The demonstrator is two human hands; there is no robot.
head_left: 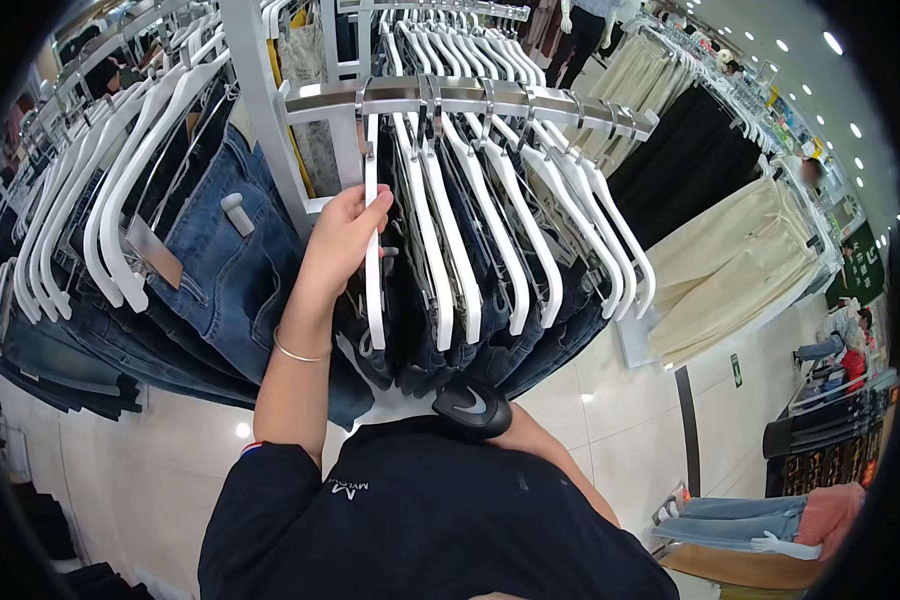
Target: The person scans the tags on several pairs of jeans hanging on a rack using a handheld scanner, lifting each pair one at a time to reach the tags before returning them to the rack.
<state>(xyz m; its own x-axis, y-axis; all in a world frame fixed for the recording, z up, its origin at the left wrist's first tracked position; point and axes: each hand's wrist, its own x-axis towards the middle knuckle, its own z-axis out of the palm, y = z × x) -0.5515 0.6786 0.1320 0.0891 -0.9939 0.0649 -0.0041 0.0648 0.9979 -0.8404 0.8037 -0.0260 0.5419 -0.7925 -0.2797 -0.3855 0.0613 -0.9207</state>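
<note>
My left hand is closed around a white hanger at the left end of the rail, thumb along its front edge. Dark jeans hang from it. Close to my chest, my right hand grips a black handheld barcode scanner; the scanner's body and my shirt hide most of its fingers. Several more white hangers with jeans hang to the right of my left hand, on a metal rail.
Left of my arm, a second rack holds blue jeans with a white security tag. Cream trousers and black trousers hang at right. A mannequin in light jeans is at lower right. A white upright post stands beside the rail.
</note>
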